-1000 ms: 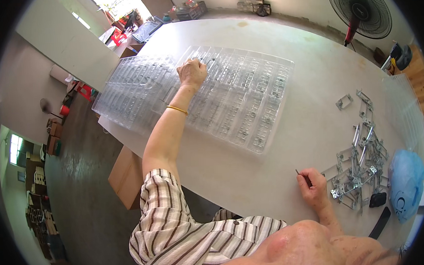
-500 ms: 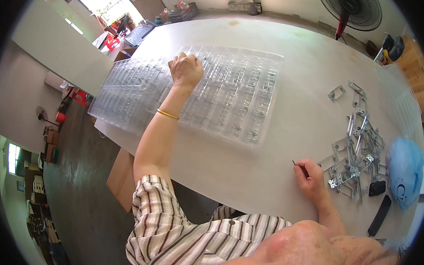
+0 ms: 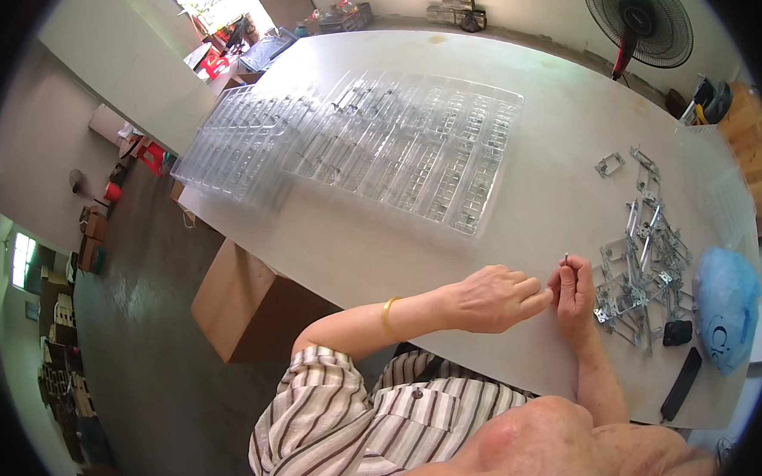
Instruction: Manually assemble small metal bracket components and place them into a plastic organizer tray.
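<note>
My right hand (image 3: 575,290) rests near the table's front edge and pinches a thin metal pin (image 3: 565,259) upright between its fingertips. My left hand (image 3: 494,298) lies just left of it, fingers curled, its fingertips meeting the right hand's fingers; whether it grips the pin I cannot tell. A pile of silver metal brackets (image 3: 645,263) lies right beside my right hand. Two clear plastic compartment trays (image 3: 411,146) lie farther back on the table, out of reach of both hands.
A white table (image 3: 382,255) carries everything. A blue plastic bag (image 3: 729,302), a small black object (image 3: 677,333) and a black bar (image 3: 684,394) lie at the right. A standing fan (image 3: 638,16) is at the far right. A cardboard box (image 3: 242,306) sits below the table's left edge.
My left hand left the clear tray and came back across the table to meet my right hand. The right hand tilted the pin upright and shifted slightly right.
</note>
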Demonstrator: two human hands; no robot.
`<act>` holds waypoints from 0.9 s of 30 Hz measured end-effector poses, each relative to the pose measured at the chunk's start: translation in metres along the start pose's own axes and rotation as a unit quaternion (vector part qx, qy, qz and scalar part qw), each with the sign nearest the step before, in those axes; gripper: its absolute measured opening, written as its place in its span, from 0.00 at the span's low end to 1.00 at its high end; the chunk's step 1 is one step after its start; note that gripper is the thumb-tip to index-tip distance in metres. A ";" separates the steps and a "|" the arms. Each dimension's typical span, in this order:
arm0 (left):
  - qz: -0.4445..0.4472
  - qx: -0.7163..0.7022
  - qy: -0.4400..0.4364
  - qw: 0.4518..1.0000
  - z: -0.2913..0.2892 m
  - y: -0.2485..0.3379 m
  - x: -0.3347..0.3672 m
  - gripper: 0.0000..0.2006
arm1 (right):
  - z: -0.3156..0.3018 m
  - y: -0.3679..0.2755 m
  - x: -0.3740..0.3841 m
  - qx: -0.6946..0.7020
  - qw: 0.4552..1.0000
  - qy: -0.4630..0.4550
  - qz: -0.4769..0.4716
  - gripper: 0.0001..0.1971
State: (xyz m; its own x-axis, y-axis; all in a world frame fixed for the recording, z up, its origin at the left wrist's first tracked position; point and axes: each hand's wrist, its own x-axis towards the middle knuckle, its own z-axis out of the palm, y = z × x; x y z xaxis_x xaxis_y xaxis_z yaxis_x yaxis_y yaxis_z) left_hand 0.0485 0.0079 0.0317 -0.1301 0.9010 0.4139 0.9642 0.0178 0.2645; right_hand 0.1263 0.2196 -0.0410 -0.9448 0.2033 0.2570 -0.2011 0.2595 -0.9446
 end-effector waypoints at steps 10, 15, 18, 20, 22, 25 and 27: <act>-0.128 -0.059 -0.107 0.984 0.051 -0.014 0.011 0.12 | 0.002 -0.006 -0.003 0.021 1.000 0.014 0.015 0.04; -0.109 -0.069 -0.045 0.991 0.065 -0.019 0.006 0.09 | 0.005 -0.007 -0.001 0.016 1.000 0.015 0.008 0.03; -0.101 -0.064 -0.036 0.992 0.068 -0.023 0.006 0.08 | 0.005 -0.008 0.000 0.007 1.000 0.020 0.006 0.03; -0.097 -0.064 -0.021 0.993 0.070 -0.023 0.006 0.09 | 0.004 -0.008 0.000 -0.008 1.000 0.016 0.007 0.03; -0.092 -0.063 -0.006 0.994 0.071 -0.021 0.005 0.09 | 0.003 -0.007 0.000 -0.004 1.000 0.003 -0.001 0.02; -0.120 -0.046 0.000 0.992 0.073 -0.017 0.006 0.07 | 0.003 -0.004 -0.002 -0.018 1.000 0.003 0.003 0.03; -0.121 -0.049 0.009 0.991 0.075 -0.016 0.004 0.08 | 0.003 -0.005 -0.003 -0.013 1.000 0.004 0.011 0.03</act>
State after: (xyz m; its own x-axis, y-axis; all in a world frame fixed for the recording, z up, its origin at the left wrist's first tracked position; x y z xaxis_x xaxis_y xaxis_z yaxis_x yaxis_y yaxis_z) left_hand 0.0492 0.0440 -0.0358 -0.3588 0.8680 0.3432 0.8777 0.1886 0.4406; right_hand 0.1292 0.2151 -0.0376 -0.9467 0.2172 0.2379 -0.1734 0.2788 -0.9446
